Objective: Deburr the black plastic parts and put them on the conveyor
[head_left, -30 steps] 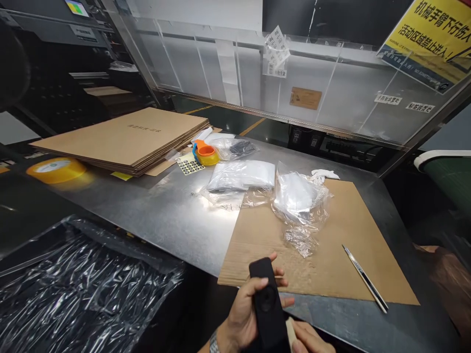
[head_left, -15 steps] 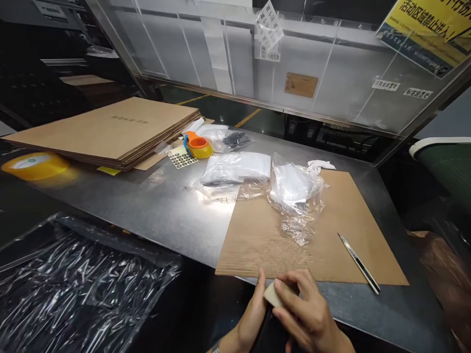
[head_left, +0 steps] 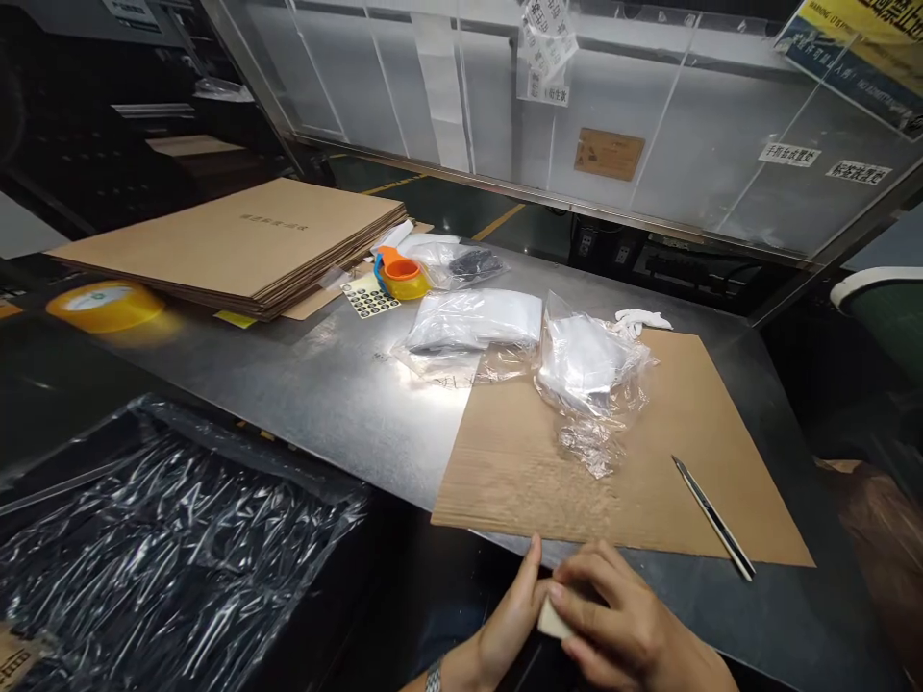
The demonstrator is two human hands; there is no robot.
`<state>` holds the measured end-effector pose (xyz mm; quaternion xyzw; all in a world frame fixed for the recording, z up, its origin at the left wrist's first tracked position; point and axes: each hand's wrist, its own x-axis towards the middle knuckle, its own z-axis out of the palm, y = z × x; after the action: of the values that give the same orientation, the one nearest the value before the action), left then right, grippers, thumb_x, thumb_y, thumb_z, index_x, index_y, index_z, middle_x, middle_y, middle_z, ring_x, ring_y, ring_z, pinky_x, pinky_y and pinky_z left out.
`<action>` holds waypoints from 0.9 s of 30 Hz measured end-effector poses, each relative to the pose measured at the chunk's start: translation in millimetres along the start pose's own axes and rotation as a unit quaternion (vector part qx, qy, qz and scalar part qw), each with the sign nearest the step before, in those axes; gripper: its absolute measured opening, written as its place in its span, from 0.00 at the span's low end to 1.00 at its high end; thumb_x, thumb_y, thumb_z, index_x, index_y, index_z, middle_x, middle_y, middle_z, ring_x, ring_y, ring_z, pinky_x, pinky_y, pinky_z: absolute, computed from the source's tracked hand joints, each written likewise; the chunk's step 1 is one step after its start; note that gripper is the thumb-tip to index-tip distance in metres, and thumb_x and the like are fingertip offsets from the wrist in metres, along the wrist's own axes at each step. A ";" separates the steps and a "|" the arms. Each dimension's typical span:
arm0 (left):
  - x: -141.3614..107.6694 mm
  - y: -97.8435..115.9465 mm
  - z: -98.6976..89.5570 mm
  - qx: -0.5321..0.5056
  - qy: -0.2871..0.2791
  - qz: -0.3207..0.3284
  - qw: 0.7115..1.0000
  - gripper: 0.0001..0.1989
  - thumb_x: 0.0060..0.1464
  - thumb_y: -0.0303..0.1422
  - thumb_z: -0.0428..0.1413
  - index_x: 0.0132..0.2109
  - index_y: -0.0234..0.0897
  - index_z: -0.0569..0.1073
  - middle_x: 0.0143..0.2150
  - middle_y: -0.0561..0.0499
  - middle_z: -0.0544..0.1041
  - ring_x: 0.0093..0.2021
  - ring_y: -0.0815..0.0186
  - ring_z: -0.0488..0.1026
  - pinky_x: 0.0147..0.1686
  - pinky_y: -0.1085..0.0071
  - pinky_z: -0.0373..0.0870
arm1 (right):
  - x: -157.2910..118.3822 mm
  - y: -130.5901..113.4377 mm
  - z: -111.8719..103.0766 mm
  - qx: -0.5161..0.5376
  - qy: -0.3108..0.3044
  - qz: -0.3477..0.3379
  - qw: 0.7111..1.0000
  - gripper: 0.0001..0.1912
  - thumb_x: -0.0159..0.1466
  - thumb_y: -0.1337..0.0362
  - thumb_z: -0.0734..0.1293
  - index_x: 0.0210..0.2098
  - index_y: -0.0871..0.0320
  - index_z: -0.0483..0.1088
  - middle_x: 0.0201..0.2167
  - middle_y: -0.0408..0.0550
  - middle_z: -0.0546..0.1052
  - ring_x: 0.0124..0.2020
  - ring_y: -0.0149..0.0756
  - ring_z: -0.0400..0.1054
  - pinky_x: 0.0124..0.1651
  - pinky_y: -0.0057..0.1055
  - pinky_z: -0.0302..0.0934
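Note:
At the table's front edge, my right hand point(head_left: 624, 620) is closed in a pinch around a small beige block-like piece point(head_left: 554, 618). My left hand point(head_left: 511, 615) is right beside the piece with its thumb raised. Its other fingers curl in and are partly hidden, so what they grip cannot be made out. Just beyond both hands lies a flat cardboard sheet point(head_left: 519, 471). A utility knife point(head_left: 713, 519) rests on its right part. Crumpled clear plastic with a white packet point(head_left: 587, 360) sits on the sheet's far part, and another bagged white packet point(head_left: 476, 322) overlaps its left edge.
A stack of flat cardboard point(head_left: 237, 240) stands at the left of the metal table point(head_left: 303, 384). Near it are a yellow tape roll point(head_left: 108, 306), an orange tape dispenser point(head_left: 402, 274) and a sticker sheet point(head_left: 369, 296). A plastic-lined bin point(head_left: 180, 538) is at lower left. White gloves point(head_left: 641, 319) lie at the back.
The view has shifted, so most of the table appears farther right. Both hands appear lower and to the right, still together at the beige piece, which has tilted between them.

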<state>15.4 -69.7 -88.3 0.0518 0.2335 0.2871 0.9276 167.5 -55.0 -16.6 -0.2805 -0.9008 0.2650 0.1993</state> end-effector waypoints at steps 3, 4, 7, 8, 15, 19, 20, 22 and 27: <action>-1.7 -1.9 -3.4 0.031 -0.004 -0.020 0.999 0.38 0.54 0.57 0.36 0.53 0.31 0.70 0.23 0.46 0.75 0.19 0.66 0.68 0.24 0.72 0.61 | -7.1 6.1 1.3 0.001 -0.007 0.027 1.000 0.17 0.61 0.73 0.61 0.50 0.59 0.63 0.42 0.53 0.68 0.41 0.35 0.62 0.41 0.32 0.64; -3.1 -0.9 -3.1 0.042 0.011 -0.026 0.999 0.39 0.54 0.58 0.35 0.54 0.32 0.69 0.22 0.48 0.74 0.18 0.67 0.67 0.23 0.73 0.60 | -8.0 6.7 4.0 -0.005 0.003 0.032 0.999 0.17 0.61 0.73 0.61 0.50 0.60 0.63 0.42 0.53 0.68 0.41 0.35 0.62 0.41 0.32 0.65; -8.6 6.7 3.0 0.059 0.064 0.007 0.996 0.35 0.57 0.54 0.36 0.57 0.33 0.68 0.25 0.48 0.77 0.22 0.66 0.71 0.30 0.71 0.65 | -3.2 0.8 18.8 -0.038 0.047 0.016 0.998 0.16 0.60 0.73 0.62 0.48 0.62 0.64 0.39 0.53 0.69 0.39 0.36 0.62 0.39 0.33 0.65; -10.7 10.1 6.0 0.056 0.081 0.024 0.995 0.34 0.58 0.52 0.36 0.57 0.33 0.67 0.30 0.46 0.79 0.29 0.64 0.74 0.37 0.70 0.66 | 0.0 -2.9 24.4 -0.054 0.066 -0.004 0.996 0.15 0.59 0.73 0.62 0.46 0.63 0.65 0.37 0.53 0.69 0.37 0.36 0.62 0.37 0.33 0.65; -16.9 18.0 17.6 0.062 0.147 0.078 0.984 0.29 0.60 0.48 0.36 0.55 0.35 0.69 0.57 0.46 0.70 0.54 0.60 0.67 0.53 0.70 0.59 | 9.2 -6.8 23.7 -0.134 0.139 0.042 0.980 0.16 0.59 0.73 0.61 0.47 0.64 0.65 0.37 0.55 0.70 0.36 0.38 0.64 0.35 0.35 0.66; -9.4 17.7 14.2 -0.007 0.132 0.057 0.990 0.32 0.57 0.51 0.39 0.58 0.33 0.65 0.42 0.43 0.77 0.37 0.61 0.74 0.39 0.68 0.67 | 12.0 -10.4 27.9 -0.128 0.154 0.035 0.979 0.14 0.59 0.72 0.61 0.45 0.62 0.66 0.35 0.54 0.71 0.33 0.38 0.65 0.33 0.34 0.66; -7.1 19.0 13.5 -0.019 0.130 0.059 0.990 0.33 0.57 0.52 0.40 0.59 0.33 0.63 0.36 0.44 0.77 0.32 0.63 0.74 0.35 0.69 0.68 | 12.7 -14.9 34.4 -0.130 0.156 0.010 0.979 0.14 0.58 0.72 0.61 0.44 0.63 0.67 0.33 0.54 0.71 0.32 0.37 0.65 0.32 0.34 0.66; -3.2 22.5 13.5 -0.035 0.134 0.059 0.989 0.31 0.56 0.50 0.44 0.62 0.38 0.58 0.28 0.49 0.75 0.25 0.65 0.72 0.28 0.72 0.66 | 12.1 -25.2 50.4 -0.126 0.162 -0.019 0.979 0.14 0.58 0.73 0.62 0.44 0.63 0.66 0.32 0.52 0.72 0.30 0.34 0.65 0.33 0.33 0.67; -0.6 30.7 18.1 -0.133 0.096 0.004 0.986 0.28 0.55 0.47 0.49 0.61 0.53 0.53 0.27 0.52 0.72 0.23 0.67 0.71 0.23 0.74 0.64 | -1.4 -32.8 73.6 -0.089 0.236 0.051 0.966 0.20 0.59 0.72 0.63 0.51 0.57 0.63 0.38 0.53 0.73 0.37 0.38 0.68 0.42 0.42 0.66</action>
<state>7.7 -43.9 -65.0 -0.0990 0.2807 0.3233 0.8983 118.0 -105.9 -55.0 -0.3978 -0.8325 0.1193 0.3668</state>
